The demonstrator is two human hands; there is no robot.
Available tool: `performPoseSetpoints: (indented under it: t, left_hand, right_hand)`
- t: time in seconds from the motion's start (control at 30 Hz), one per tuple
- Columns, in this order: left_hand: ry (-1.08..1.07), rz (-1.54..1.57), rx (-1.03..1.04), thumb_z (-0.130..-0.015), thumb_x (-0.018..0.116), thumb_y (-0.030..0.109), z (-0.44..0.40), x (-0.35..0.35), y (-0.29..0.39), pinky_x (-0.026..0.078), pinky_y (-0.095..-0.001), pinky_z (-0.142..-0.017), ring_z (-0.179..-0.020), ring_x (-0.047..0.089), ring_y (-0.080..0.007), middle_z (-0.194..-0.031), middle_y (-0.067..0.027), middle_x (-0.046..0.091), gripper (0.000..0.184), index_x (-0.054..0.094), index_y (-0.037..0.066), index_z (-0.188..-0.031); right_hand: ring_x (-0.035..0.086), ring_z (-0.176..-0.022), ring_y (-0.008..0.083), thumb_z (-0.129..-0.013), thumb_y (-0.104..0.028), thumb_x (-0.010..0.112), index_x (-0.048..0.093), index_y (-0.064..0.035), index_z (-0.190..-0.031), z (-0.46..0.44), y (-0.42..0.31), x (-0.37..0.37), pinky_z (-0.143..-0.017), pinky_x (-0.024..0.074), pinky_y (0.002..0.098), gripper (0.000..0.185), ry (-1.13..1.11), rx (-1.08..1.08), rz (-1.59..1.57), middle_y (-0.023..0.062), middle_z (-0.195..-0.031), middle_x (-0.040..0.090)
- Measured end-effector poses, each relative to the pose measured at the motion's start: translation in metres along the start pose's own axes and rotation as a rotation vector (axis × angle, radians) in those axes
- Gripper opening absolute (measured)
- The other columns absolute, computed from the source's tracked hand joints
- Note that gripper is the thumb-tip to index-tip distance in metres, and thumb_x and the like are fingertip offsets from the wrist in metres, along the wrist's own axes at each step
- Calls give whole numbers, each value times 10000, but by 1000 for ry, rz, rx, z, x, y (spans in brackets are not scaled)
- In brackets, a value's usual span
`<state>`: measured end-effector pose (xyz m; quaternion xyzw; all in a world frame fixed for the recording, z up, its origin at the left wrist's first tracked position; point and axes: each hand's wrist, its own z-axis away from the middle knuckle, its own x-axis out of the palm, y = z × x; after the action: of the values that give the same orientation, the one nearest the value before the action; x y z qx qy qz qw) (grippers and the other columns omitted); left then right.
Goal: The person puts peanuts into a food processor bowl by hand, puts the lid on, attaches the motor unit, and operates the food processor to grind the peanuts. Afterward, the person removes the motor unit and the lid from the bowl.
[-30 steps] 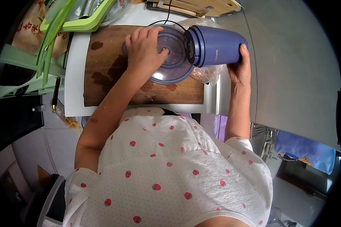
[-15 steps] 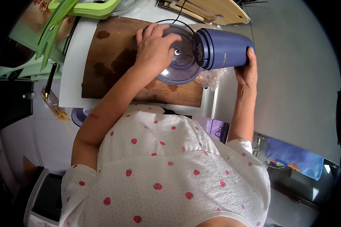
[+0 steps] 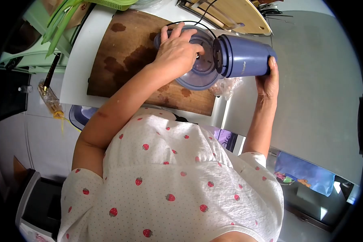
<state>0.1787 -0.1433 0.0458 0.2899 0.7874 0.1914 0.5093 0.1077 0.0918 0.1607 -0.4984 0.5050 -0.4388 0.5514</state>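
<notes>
Two hands at work here, and the left hand (image 3: 176, 54) has the fresh movement! Its thumb, lifted off the small hub (image 3: 197, 56) a moment ago, is back down beside it; whether it presses there, I cannot tell. The other fingers are spread and bent over the far left side of the round clear cover (image 3: 201, 80), which lies on the near right part of the wooden board (image 3: 127, 40).

Over on the right, the right hand (image 3: 268, 84) stays closed around the outer end of the blue cylinder (image 3: 248, 56), thumb up on its side. It's holding the thing tipped over, dark end facing left, just beside the cover's right edge. No change in that tilt, so the cylinder isn't standing upright on the cover. A plastic bag (image 3: 230, 86) sits just near of it, and a black cable (image 3: 205, 12) runs along the far side.
</notes>
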Motion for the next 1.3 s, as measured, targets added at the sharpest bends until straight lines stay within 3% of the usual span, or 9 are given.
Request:
performPoseSetpoints:
  t: [0.13, 0.2, 0.37, 0.47, 0.57, 0.73, 0.9, 1.07, 1.3]
  left_hand:
    - [16, 17, -29, -802, 606, 154, 0, 1, -1, 157, -575, -1055, -1307, 280, -363, -1327, -97, 469, 154, 707, 154, -919]
    - [-10, 29, -18, -801, 602, 154, 0, -4, -2, 155, -577, -1054, -1308, 278, -364, -1330, -97, 467, 148, 706, 134, -905]
    - [-39, 40, -22, -795, 591, 149, 0, -8, -1, 148, -584, -1053, -1311, 272, -367, -1334, -102, 462, 143, 707, 94, -858]
    - [-50, 9, -31, -808, 581, 141, 2, -8, -2, 156, -568, -1059, -1309, 281, -353, -1326, -107, 465, 167, 699, 102, -919]
    - [112, 19, -73, -823, 572, 141, 5, 0, -6, 183, -550, -1055, -1300, 307, -324, -1312, -111, 473, 240, 650, 102, -1047]
    - [260, 140, -196, -849, 556, 155, 12, -7, -17, 249, -447, -1050, -1256, 383, -288, -1299, -120, 476, 421, 484, 80, -1256]
    - [224, 166, -293, -867, 545, 197, 25, -7, -32, 283, -425, -1038, -1234, 407, -309, -1285, -149, 488, 462, 442, 81, -1303]
    - [192, 463, -472, -897, 510, 259, 29, -2, -35, 364, -412, -988, -1164, 478, -358, -1258, -187, 507, 485, 396, 83, -1335]
    - [167, 589, -490, -911, 495, 273, 31, -2, -37, 382, -399, -967, -1134, 505, -354, -1220, -208, 524, 458, 397, 121, -1331]
  right_hand:
    - [520, -1101, 212, -763, -406, 666, 488, 0, -1238, 9, -15, 24, -974, 385, 350, 649, -42, -92, 158, 96, -1160, 559]
    - [543, -1054, 213, -736, -316, 696, 417, 59, -1310, 10, -20, 32, -944, 402, 303, 740, -98, -176, 210, 172, -1170, 540]
    - [541, -1056, 218, -712, -323, 715, 413, 57, -1321, 7, -24, 42, -935, 405, 298, 779, -124, -249, 350, 187, -1156, 542]
    - [542, -1069, 227, -694, -332, 734, 414, 49, -1325, 7, -27, 47, -934, 409, 309, 804, -142, -265, 399, 188, -1153, 546]
    - [554, -1064, 240, -669, -330, 764, 423, 44, -1319, 13, -36, 54, -919, 427, 321, 825, -169, -304, 510, 193, -1151, 552]
    - [577, -1034, 254, -621, -304, 825, 461, 37, -1287, 22, -43, 73, -886, 462, 325, 832, -223, -423, 629, 200, -1135, 563]
    - [576, -1023, 242, -601, -312, 847, 502, -1, -1260, 20, -40, 79, -878, 481, 336, 806, -307, -547, 771, 148, -1131, 541]
    - [579, -986, 231, -577, -328, 850, 502, -25, -1266, 23, -45, 93, -849, 493, 337, 829, -345, -597, 907, 122, -1099, 534]
    - [578, -969, 251, -592, -402, 828, 503, -29, -1264, 12, -39, 97, -847, 487, 350, 835, -339, -652, 950, 125, -1066, 545]
